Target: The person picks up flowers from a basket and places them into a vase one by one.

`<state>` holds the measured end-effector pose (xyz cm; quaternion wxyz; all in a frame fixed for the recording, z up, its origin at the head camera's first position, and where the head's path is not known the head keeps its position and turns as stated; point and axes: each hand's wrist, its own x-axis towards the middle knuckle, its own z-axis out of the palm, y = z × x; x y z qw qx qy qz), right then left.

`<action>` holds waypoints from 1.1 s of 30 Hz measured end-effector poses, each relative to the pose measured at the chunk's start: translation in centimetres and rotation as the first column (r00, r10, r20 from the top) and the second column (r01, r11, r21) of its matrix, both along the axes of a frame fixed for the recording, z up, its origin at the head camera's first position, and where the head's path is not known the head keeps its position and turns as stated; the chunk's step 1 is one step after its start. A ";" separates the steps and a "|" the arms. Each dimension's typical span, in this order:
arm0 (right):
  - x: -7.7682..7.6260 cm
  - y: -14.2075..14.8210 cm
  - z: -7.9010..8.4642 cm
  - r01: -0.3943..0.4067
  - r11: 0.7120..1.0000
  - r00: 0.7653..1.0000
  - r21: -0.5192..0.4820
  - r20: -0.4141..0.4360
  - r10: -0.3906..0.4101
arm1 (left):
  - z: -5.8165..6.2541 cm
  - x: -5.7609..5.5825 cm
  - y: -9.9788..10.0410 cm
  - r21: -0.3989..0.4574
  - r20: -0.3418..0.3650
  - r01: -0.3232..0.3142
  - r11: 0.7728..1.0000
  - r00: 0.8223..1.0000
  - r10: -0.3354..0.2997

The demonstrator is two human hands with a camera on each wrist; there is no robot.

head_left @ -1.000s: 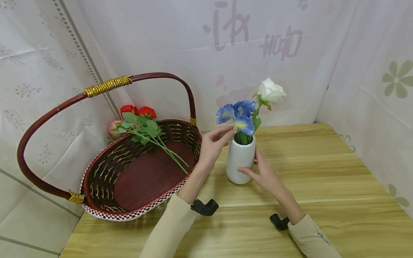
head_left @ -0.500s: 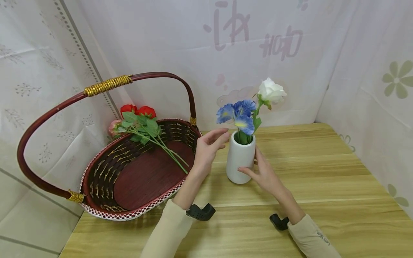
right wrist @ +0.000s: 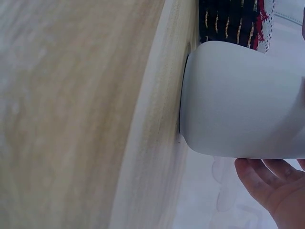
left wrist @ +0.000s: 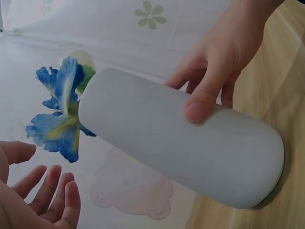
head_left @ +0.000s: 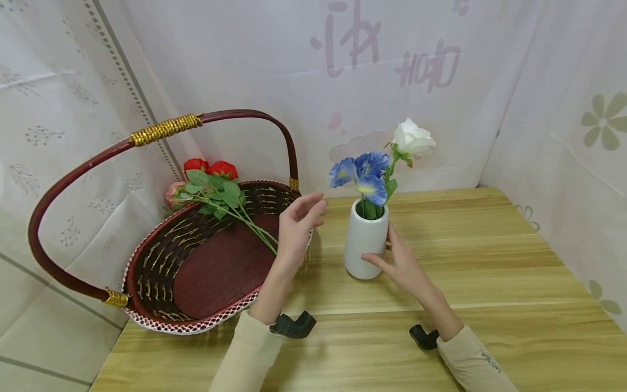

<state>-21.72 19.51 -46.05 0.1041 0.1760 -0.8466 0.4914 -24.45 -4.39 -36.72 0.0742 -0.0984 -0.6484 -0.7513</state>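
A white vase [head_left: 364, 245] stands upright on the wooden table, right of the basket. My right hand [head_left: 406, 269] holds its right side, thumb on the front and fingers wrapped behind. A blue iris [head_left: 364, 177] and a taller white rose [head_left: 412, 137] rise from its mouth; their lower stems are hidden inside. My left hand [head_left: 296, 231], holding nothing, hovers over the basket's right rim with loosely bent fingers. In the left wrist view those fingers [left wrist: 47, 188] are spread apart near the blue petals. The right wrist view shows the vase base [right wrist: 205, 100] at the tabletop.
A dark red woven basket [head_left: 220, 277] with a tall arched handle [head_left: 166, 129] fills the table's left side. Red roses [head_left: 222, 170] and a pink flower [head_left: 174, 191] lean over its back rim, their green stems reaching inside. Fabric curtains [head_left: 274, 65] hang behind.
My left hand has let go near the iris and moved left, away from the vase toward the basket. My right hand and the vase stay in place.
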 end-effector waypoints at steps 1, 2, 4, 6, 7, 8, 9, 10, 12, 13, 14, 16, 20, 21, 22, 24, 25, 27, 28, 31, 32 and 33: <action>0.0 0.0 0.0 -0.001 1.000 1.000 0.001 -0.003 0.001 | 0.0 0.0 -0.2 0.006 -0.005 -0.003 1.000 1.000 0.003; 0.0 0.0 0.0 -0.002 1.000 1.000 0.002 -0.005 0.002 | 0.0 0.1 -0.4 0.012 -0.009 -0.007 1.000 1.000 0.007; 0.0 0.1 0.0 -0.005 1.000 1.000 0.003 -0.007 0.005 | 0.0 0.1 -0.8 0.023 -0.013 -0.019 1.000 1.000 0.019; -0.1 0.1 -0.1 -0.006 1.000 1.000 0.004 -0.010 0.007 | 0.1 0.2 -1.2 0.027 -0.010 -0.037 0.999 0.999 0.037; -0.1 0.1 -0.1 -0.005 1.000 1.000 0.005 -0.006 0.005 | 0.1 0.1 -1.3 0.029 -0.006 -0.048 0.998 0.999 0.048; -0.1 0.1 -0.1 -0.005 1.000 1.000 0.004 -0.005 0.005 | 0.2 0.1 -1.5 0.029 0.000 -0.060 0.998 0.998 0.060; -0.1 0.1 -0.1 -0.005 1.000 1.000 0.005 -0.003 0.005 | 0.3 0.1 -1.7 0.033 0.003 -0.070 0.997 0.998 0.070; -0.1 0.1 -0.1 -0.003 1.000 1.000 0.004 -0.002 0.003 | 0.3 0.0 -1.9 0.036 0.007 -0.081 0.996 0.997 0.081; 0.0 0.0 -0.1 0.001 1.000 1.000 0.002 0.005 -0.001 | 0.4 -0.1 -2.2 0.049 0.013 -0.096 0.994 0.995 0.095; 0.0 0.0 -0.1 0.002 1.000 1.000 0.001 0.008 -0.002 | 0.5 -0.1 -2.4 0.054 0.016 -0.105 0.993 0.994 0.104; 0.0 0.0 -0.1 0.002 1.000 1.000 0.001 0.010 -0.002 | 0.5 -0.2 -2.6 0.061 0.019 -0.110 0.992 0.994 0.109; 0.0 0.0 -0.1 -0.001 1.000 1.000 -0.004 0.009 0.001 | 0.6 -0.3 -3.0 0.075 0.025 -0.118 0.990 0.993 0.116; 0.0 0.0 -0.1 -0.008 1.000 1.000 -0.012 0.011 0.008 | 0.6 -0.4 -4.0 0.100 0.036 -0.130 0.986 0.991 0.127; 0.0 0.0 -0.1 -0.010 1.000 1.000 -0.014 0.011 0.010 | 0.7 -0.4 -4.2 0.107 0.039 -0.133 0.985 0.991 0.130; -0.1 0.0 -0.2 -0.009 1.000 1.000 -0.018 0.016 0.010 | 0.8 -0.4 -4.4 0.114 0.042 -0.140 0.984 0.990 0.136; 0.0 0.0 -0.1 -0.012 1.000 1.000 -0.022 0.020 0.012 | 0.9 -0.5 -4.9 0.125 0.048 -0.157 0.980 0.987 0.152; 0.0 0.0 -0.1 -0.014 1.000 1.000 -0.024 0.021 0.014 | 1.0 -0.6 -5.1 0.133 0.049 -0.165 0.977 0.986 0.159; 0.0 0.0 -0.1 -0.015 1.000 1.000 -0.027 0.021 0.016 | 1.1 -0.7 -5.5 0.138 0.048 -0.185 0.973 0.982 0.180; -0.1 0.0 -0.1 -0.015 1.000 1.000 -0.027 0.020 0.015 | 1.2 -0.7 -5.8 0.137 0.048 -0.196 0.971 0.980 0.191; 0.0 0.0 -0.1 -0.017 1.000 1.000 -0.022 0.011 0.018 | 1.4 -0.9 -6.5 0.126 0.047 -0.218 0.968 0.976 0.214; 0.0 0.0 -0.1 -0.016 1.000 1.000 -0.022 0.010 0.017 | 1.4 -1.0 -6.7 0.121 0.049 -0.223 0.967 0.975 0.219; 0.0 0.0 -0.1 -0.016 1.000 1.000 -0.022 0.010 0.017 | 1.5 -1.0 -6.9 0.117 0.053 -0.227 0.967 0.973 0.222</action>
